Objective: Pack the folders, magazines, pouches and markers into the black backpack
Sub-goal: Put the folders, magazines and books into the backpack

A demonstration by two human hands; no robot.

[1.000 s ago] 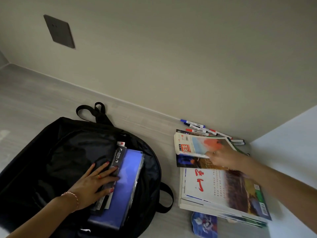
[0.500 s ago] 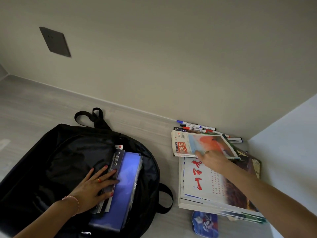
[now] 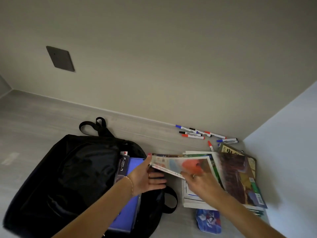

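Both my forearms reach forward from the bottom of the view and lean toward each other. My left hand [image 3: 145, 179] is palm up, thumb lifted over the near corner of the magazine [image 3: 181, 164] and my fingers [image 3: 158, 179] laid straight beneath it, so the corner sits between thumb and fingers. A thin bracelet circles that wrist. My right hand [image 3: 200, 182] comes in from the lower right, back of the hand up, its fingers [image 3: 195, 174] curled over the magazine's near edge, with a ring on one of them. The two hands are close but not touching.
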